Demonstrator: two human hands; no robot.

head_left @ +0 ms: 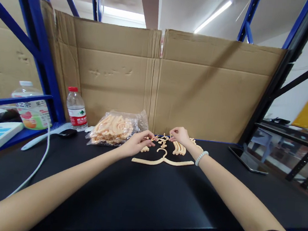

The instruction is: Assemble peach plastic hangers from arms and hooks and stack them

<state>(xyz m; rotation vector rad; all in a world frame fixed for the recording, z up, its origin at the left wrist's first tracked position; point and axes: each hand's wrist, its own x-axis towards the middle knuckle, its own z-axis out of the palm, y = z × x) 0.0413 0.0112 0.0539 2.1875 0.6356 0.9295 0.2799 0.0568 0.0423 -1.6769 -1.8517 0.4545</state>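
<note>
Both my arms reach far out over a black tabletop (pixel 133 198). My left hand (pixel 137 142) has its fingers pinched on a small cream plastic piece. My right hand (pixel 180 135), with a bead bracelet at the wrist, pinches another small cream piece close by. Between the two hands lie a few loose cream hook parts (pixel 163 140). Just in front of them an assembled cream hanger (pixel 162 160) lies flat. A small stack of curved cream hanger arms (pixel 179 148) sits under my right wrist. A clear bag of more cream parts (pixel 113 127) lies left of my left hand.
A cardboard wall (pixel 158 79) backs the table. A water bottle with a red cap (pixel 76 108) stands at the left, beside a black mouse (pixel 68 133) and a white cable (pixel 37 165). A phone (pixel 247 159) lies at the right. Blue shelf posts (pixel 40 43) frame the bench.
</note>
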